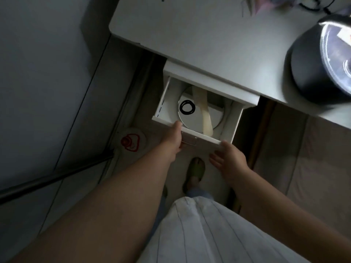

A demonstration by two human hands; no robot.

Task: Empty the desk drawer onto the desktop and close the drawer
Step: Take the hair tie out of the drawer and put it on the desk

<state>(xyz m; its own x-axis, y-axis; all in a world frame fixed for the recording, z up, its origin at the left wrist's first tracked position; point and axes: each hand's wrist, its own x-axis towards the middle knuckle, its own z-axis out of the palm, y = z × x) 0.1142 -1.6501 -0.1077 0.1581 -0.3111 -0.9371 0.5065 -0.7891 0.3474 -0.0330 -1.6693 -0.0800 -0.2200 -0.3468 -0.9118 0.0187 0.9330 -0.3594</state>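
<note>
The white desk drawer (233, 122) stands pulled out below the white desktop (199, 38). Inside lie a round silver disc (190, 120), black hair ties (187, 107) on top of it, and a cream strip (205, 114) running across it. My left hand (173, 139) grips the drawer's front panel near its metal handle, thumb on the top edge. My right hand (228, 158) sits at the front right corner of the drawer, fingers spread and touching the panel from below; nothing is in it.
A black round lamp head (321, 59) stands on the right of the desktop, with cables and coloured items at the back edge. On the floor left of the drawer lies a white disc with a red drawing (131, 142). My slippered foot (195, 171) is under the drawer.
</note>
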